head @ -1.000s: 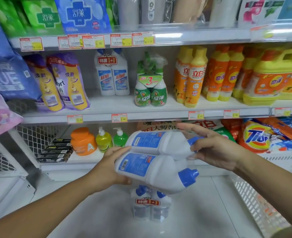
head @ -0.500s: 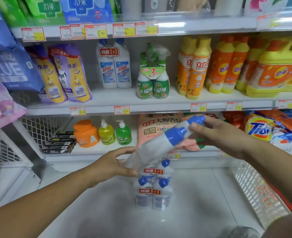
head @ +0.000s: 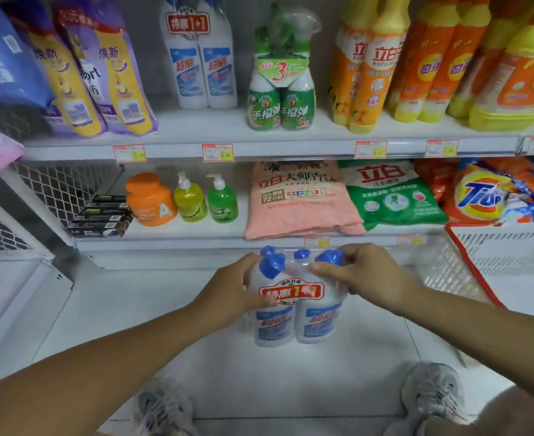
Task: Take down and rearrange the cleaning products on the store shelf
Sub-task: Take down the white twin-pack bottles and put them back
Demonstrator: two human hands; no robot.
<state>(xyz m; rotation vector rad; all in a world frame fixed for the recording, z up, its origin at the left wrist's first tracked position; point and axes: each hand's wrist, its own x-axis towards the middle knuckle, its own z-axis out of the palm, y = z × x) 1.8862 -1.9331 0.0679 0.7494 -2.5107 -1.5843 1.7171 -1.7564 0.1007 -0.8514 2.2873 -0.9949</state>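
Observation:
A twin-pack of white cleaner bottles (head: 294,322) with blue caps and a red "1+1" band stands upright on the white floor below the lowest shelf. My left hand (head: 231,294) grips its left bottle, thumb across the front. My right hand (head: 366,278) curls over the right bottle's blue cap and neck. More blue caps (head: 302,254) of the same product show just behind it, their bodies hidden. A matching twin-pack (head: 198,58) stands on the upper shelf.
The upper shelf (head: 196,127) also carries purple refill pouches (head: 102,77), a green spray pack (head: 280,89) and orange-yellow detergent bottles (head: 369,64). Below are an orange jar (head: 151,199), pump bottles (head: 221,199) and powder bags (head: 300,199). A wire basket (head: 508,250) sits right; my shoes (head: 432,391) are near.
The pack was held sideways in the air, then tilted cap-up. Now it stands upright on the floor in front of the other bottles, both hands still on it. My view has dropped lower.

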